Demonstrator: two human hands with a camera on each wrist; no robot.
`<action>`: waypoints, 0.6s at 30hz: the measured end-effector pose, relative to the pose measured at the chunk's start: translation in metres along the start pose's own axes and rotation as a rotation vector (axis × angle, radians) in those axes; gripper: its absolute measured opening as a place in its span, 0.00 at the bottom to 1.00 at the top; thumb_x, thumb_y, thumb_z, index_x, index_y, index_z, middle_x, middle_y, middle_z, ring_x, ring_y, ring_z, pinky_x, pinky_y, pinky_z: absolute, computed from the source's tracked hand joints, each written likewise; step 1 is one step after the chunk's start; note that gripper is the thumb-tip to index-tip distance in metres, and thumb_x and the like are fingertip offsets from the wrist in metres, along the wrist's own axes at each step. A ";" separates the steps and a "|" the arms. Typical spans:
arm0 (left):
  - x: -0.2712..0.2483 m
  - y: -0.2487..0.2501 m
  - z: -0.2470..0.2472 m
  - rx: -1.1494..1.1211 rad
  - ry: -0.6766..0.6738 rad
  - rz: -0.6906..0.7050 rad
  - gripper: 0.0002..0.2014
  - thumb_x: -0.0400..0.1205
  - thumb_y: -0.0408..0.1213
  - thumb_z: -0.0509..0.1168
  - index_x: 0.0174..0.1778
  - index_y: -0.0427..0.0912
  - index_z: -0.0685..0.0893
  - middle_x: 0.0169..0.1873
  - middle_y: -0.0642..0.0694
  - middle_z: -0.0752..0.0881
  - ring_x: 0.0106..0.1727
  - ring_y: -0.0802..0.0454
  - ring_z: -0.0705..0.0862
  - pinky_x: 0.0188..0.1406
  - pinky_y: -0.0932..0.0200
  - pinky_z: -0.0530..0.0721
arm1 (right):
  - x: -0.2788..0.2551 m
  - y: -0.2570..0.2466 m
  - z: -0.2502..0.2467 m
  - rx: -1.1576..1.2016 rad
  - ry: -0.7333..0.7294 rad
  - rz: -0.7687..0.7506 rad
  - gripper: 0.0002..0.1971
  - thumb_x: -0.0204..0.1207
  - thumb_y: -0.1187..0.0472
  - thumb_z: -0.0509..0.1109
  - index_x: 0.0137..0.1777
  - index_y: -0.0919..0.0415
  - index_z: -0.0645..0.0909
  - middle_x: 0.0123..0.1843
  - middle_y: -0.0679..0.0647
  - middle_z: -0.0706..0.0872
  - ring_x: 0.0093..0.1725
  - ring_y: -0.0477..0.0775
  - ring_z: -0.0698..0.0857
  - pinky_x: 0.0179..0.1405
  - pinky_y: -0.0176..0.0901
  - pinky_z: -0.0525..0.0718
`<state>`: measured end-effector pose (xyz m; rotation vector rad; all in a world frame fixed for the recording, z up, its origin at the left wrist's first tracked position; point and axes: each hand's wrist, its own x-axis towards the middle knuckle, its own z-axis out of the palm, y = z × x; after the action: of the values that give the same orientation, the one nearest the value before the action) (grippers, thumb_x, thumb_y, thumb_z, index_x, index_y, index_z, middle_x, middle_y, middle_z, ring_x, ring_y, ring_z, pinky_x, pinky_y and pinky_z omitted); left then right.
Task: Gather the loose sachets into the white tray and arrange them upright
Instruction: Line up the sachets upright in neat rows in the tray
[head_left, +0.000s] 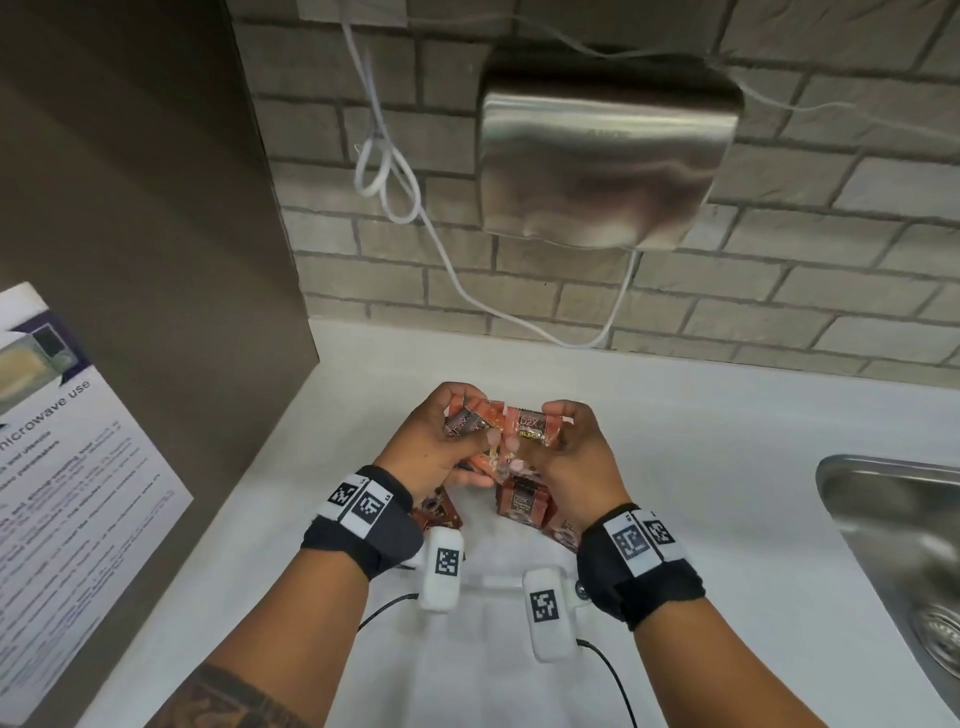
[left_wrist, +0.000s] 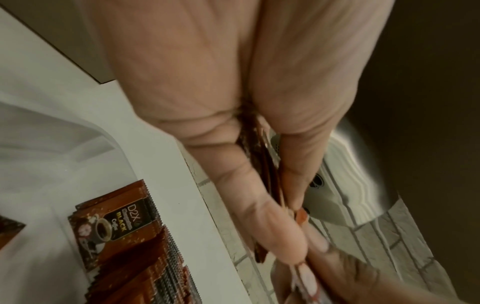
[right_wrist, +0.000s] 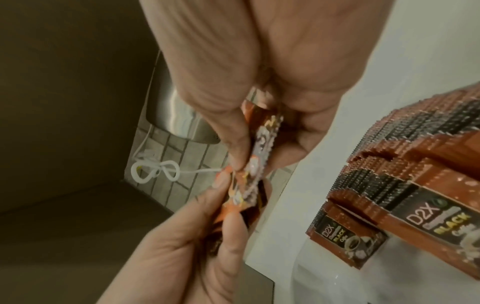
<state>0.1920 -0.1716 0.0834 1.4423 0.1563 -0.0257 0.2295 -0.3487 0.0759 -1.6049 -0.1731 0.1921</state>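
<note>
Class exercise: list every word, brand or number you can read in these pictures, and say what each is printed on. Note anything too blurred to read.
"D2X" and "BLACK Coffee": on the brown sachets in the tray, also; the small line between is blurred.
"D2X": on the sachets held by the left hand and right hand.
"microwave use": heading of the wall notice; its body text is too small to read.
Wristband markers: patterns, no words.

White tray (head_left: 498, 582) mostly hidden behind wrists; sink (head_left: 893, 545) cut off at right

— What can you read on the sachets (right_wrist: 426, 222)?
— "D2X", "BLACK", "Coffee".
— And on the notice (head_left: 67, 467) to your left?
— You can read only "microwave use"; the rest blurs.
</note>
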 end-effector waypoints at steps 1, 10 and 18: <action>0.000 0.001 0.001 0.005 0.008 0.004 0.21 0.79 0.29 0.75 0.64 0.46 0.77 0.60 0.39 0.83 0.40 0.47 0.91 0.36 0.47 0.91 | 0.002 0.002 -0.003 0.007 0.017 0.008 0.22 0.71 0.68 0.81 0.58 0.52 0.76 0.48 0.53 0.90 0.44 0.49 0.91 0.39 0.39 0.88; -0.005 0.007 -0.004 0.166 -0.043 -0.034 0.22 0.74 0.33 0.80 0.60 0.47 0.80 0.57 0.40 0.86 0.39 0.41 0.91 0.25 0.54 0.87 | 0.010 -0.007 -0.015 -0.155 -0.245 -0.036 0.16 0.81 0.59 0.71 0.67 0.46 0.80 0.55 0.49 0.91 0.54 0.48 0.91 0.59 0.47 0.88; -0.012 0.010 -0.005 0.064 -0.158 -0.103 0.19 0.79 0.37 0.76 0.63 0.42 0.80 0.58 0.38 0.86 0.46 0.37 0.89 0.30 0.50 0.91 | 0.007 -0.007 -0.008 -0.175 -0.404 -0.040 0.21 0.70 0.66 0.83 0.62 0.58 0.84 0.51 0.54 0.93 0.50 0.52 0.92 0.48 0.45 0.90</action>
<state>0.1812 -0.1667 0.0940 1.4882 0.1006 -0.2306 0.2385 -0.3545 0.0834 -1.7203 -0.5459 0.4815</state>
